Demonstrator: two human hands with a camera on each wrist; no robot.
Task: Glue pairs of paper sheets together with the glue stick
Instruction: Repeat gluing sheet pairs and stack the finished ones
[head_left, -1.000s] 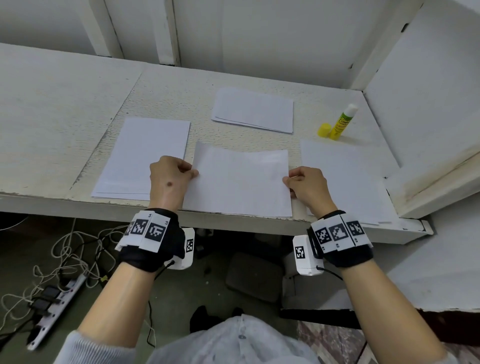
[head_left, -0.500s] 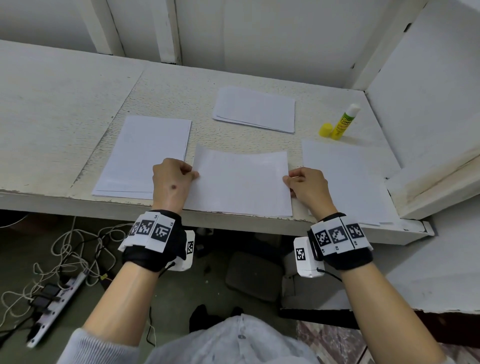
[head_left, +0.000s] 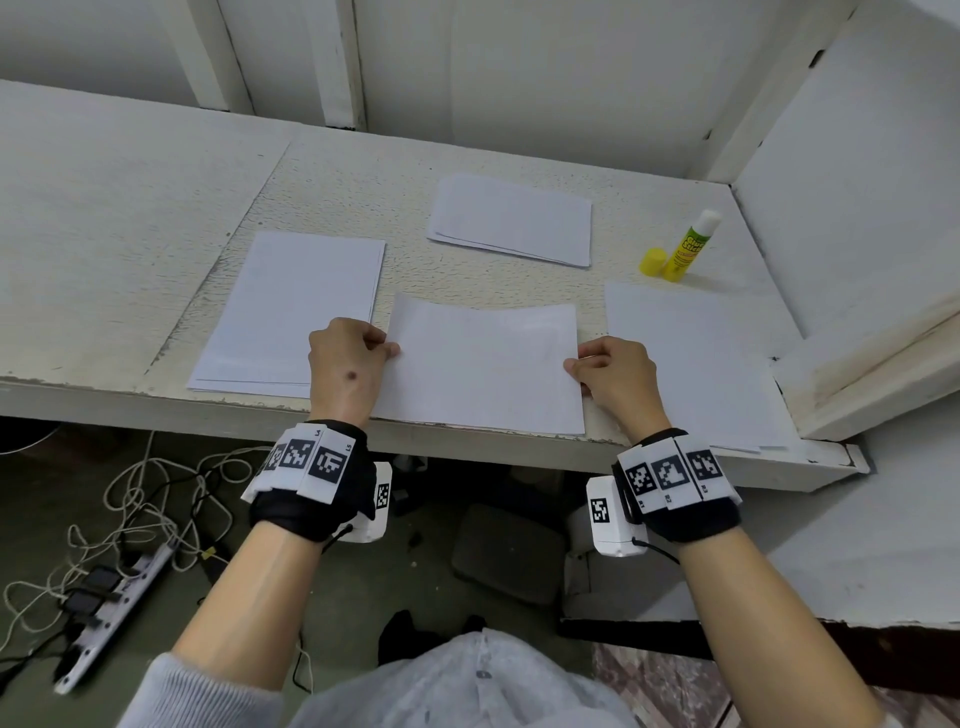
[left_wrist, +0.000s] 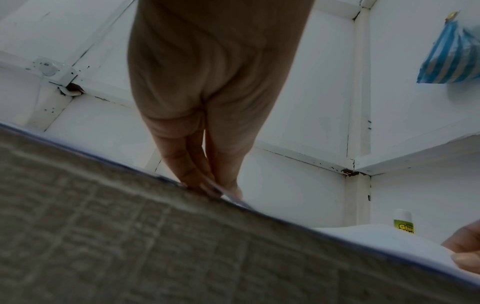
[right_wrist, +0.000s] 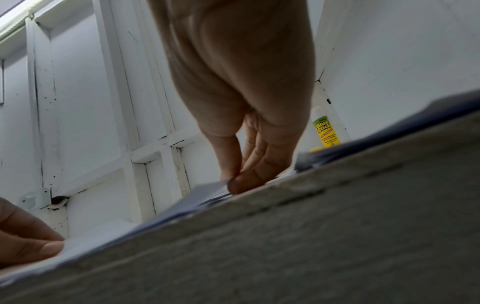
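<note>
Both hands pinch the centre sheet (head_left: 483, 364): left hand (head_left: 345, 364) at its left edge, right hand (head_left: 613, 374) opposite. Likely aligning 2 sheets; next comes pressing flat. The uncapped glue stick (head_left: 688, 249) stands upper right.

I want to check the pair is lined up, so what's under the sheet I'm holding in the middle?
Both hands, left hand and right hand, pinch the middle sheet at its side edges. Under it only the shelf shows; whether a second sheet lies beneath cannot be seen.
</note>
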